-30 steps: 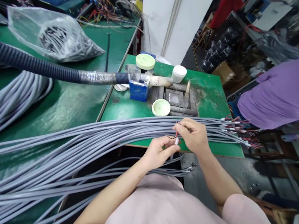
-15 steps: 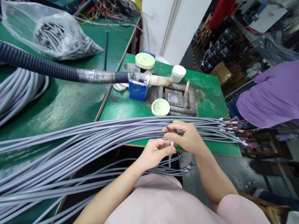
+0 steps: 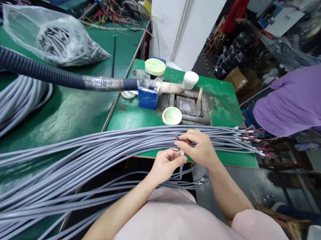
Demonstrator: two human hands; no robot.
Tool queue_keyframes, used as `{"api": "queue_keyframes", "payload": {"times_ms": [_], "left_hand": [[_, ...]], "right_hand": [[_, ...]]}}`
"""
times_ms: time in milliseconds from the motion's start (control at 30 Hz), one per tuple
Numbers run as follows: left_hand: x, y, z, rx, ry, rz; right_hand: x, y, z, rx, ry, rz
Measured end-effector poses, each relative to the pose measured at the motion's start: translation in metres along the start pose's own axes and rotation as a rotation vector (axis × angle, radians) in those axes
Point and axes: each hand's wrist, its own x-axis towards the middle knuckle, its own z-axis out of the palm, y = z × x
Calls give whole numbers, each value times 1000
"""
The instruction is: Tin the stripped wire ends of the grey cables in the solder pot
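Observation:
My left hand (image 3: 169, 164) is closed, its thumb and fingers pinching a grey cable (image 3: 181, 170) close to the cable's white end. Just above it, my right hand (image 3: 199, 146) pinches the thin coloured wires (image 3: 177, 138) that come out of that end; red and dark ones show past the fingertips. Behind both hands runs a thick bundle of grey cables (image 3: 99, 154) across the bench. Its far ends fan out at the right into stripped red and dark wires (image 3: 256, 137). More grey cables (image 3: 158, 183) lie lower, close to my shirt.
Beyond the bundle stand a square metal pot (image 3: 186, 105) in a dirty frame, a pale green dish (image 3: 172, 116), a white tub (image 3: 190, 79) and a blue box (image 3: 147, 97). A ribbed hose (image 3: 59, 76) crosses from the left. A person in purple (image 3: 298, 102) is at the right.
The hands stay nearly in place on the same cable. The coloured wires at my right fingertips have shifted slightly left and lie at a different angle.

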Motion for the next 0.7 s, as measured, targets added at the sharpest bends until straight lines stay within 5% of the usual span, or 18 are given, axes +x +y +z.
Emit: {"api": "queue_keyframes", "payload": {"times_ms": [400,533,700], "left_hand": [[1,7,-5,-91,22,-73],[6,12,-7,-167,62,-113],[12,18,-5,-320,50,-122]], "right_hand": [[-19,15,3,161,202,47],[-27,24,-6,60,199,-190],[-34,30,-3,-172,-25,-543]]}}
